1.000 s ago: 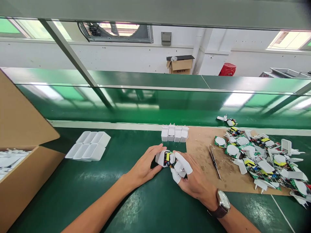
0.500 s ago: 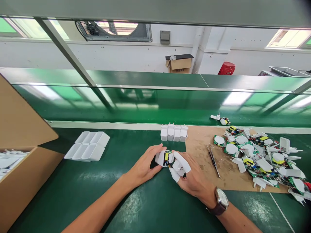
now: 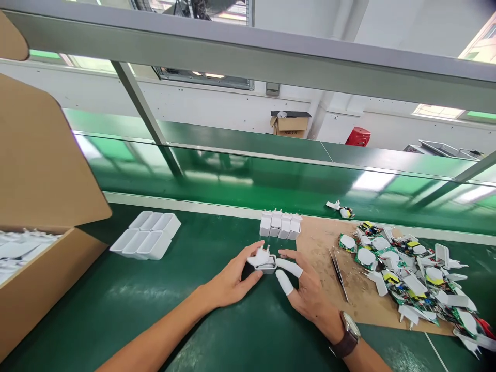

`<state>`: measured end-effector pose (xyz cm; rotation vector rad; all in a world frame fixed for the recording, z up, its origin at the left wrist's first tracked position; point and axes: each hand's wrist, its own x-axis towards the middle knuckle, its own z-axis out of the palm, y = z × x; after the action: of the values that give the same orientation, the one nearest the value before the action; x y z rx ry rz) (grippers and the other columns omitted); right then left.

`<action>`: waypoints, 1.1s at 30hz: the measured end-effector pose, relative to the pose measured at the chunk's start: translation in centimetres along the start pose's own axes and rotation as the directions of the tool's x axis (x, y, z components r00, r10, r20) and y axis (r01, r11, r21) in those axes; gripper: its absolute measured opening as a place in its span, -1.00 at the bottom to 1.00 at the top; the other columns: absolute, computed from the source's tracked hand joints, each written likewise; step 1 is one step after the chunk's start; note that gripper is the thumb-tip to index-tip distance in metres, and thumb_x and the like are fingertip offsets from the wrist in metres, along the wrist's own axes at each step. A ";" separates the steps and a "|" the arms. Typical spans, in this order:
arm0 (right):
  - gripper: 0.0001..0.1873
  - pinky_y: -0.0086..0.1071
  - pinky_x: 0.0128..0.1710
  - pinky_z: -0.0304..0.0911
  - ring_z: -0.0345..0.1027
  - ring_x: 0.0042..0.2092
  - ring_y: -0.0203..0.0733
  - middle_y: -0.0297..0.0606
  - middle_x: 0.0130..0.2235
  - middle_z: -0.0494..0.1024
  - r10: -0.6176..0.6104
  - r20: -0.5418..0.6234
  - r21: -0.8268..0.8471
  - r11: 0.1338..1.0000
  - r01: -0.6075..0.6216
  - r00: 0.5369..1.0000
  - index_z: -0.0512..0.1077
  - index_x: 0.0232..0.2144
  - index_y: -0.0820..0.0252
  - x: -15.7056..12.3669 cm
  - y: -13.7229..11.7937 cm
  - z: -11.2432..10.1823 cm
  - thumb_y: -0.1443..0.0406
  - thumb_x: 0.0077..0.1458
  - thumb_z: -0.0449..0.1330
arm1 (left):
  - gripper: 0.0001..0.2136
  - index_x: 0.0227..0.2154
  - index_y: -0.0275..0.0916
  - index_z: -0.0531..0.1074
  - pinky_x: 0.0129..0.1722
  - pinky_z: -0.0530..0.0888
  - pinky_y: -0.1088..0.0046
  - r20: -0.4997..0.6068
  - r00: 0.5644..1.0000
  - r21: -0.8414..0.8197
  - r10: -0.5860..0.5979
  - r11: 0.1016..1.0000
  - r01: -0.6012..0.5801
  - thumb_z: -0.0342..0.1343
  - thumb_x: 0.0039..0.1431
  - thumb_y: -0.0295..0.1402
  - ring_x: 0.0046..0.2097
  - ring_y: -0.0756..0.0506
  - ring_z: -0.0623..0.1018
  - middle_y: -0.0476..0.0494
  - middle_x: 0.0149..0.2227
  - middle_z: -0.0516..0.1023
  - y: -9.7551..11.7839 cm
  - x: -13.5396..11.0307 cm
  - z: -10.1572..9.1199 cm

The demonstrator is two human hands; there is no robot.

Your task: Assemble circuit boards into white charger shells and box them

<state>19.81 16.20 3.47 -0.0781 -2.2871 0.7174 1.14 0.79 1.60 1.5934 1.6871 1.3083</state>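
Observation:
My left hand (image 3: pixel 235 279) pinches a white charger housing (image 3: pixel 265 267) between thumb and fingers, low over the green bench. Its plug-pin cover (image 3: pixel 262 256) sits tilted across the open top, pins up. No circuit board shows; if one is inside, it is hidden. To its right, my right hand (image 3: pixel 306 287) has its fingers apart, with white finger cots on two of them. One covered fingertip is very close to the housing's right side; I cannot tell whether it touches. Beyond the hands stands a row of several white plug chargers (image 3: pixel 280 225).
Several empty white housings (image 3: pixel 149 235) lie at left, beside a cardboard box (image 3: pixel 58 274) of white parts. Tweezers (image 3: pixel 338 274) rest on a brown board (image 3: pixel 318 243). Several circuit boards with plug covers (image 3: pixel 411 276) are heaped at right; another (image 3: pixel 346 212) lies on the ledge behind.
The circuit board has gone from sight, and the plug cover now lies over the housing. My right hand has let go and spread its fingers. The camera view has shifted and tilted.

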 end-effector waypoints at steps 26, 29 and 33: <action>-0.51 -0.18 -0.19 0.57 0.50 -0.10 -0.04 -0.09 -0.04 0.56 -0.105 0.101 -0.069 0.991 0.113 0.989 0.39 0.21 0.05 0.4 0.4 0.8 0.47 0.29 0.14 | -0.26 0.50 -0.02 -0.37 0.39 0.29 -0.13 -0.052 0.994 -0.034 0.095 0.995 -0.097 -0.02 0.47 -0.33 0.42 -0.25 0.32 -0.36 0.40 0.29 0.9 -0.5 0.2; -0.53 -0.19 -0.15 0.57 0.49 -0.07 -0.06 -0.12 -0.04 0.54 -0.075 0.085 -0.031 0.996 0.078 0.994 0.38 0.20 0.02 0.4 0.4 0.5 0.46 0.31 0.13 | -0.25 0.50 -0.03 -0.36 0.40 0.25 -0.14 -0.077 0.991 -0.029 0.108 0.993 -0.110 0.01 0.46 -0.28 0.40 -0.27 0.34 -0.38 0.41 0.27 0.9 -0.5 0.1; -0.54 -0.19 -0.15 0.57 0.50 -0.05 -0.04 -0.11 -0.03 0.56 -0.063 0.198 -0.028 0.997 0.070 0.978 0.36 0.22 0.04 0.1 0.7 0.8 0.44 0.33 0.13 | -0.21 0.49 -0.01 -0.26 0.34 0.36 -0.12 -0.148 0.981 0.030 0.125 0.992 -0.121 0.12 0.40 -0.26 0.33 -0.29 0.43 -0.37 0.34 0.36 0.7 -0.4 0.3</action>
<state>19.07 16.39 2.74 0.0559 -2.4784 0.6762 1.78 0.43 1.98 1.6720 1.7182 1.5098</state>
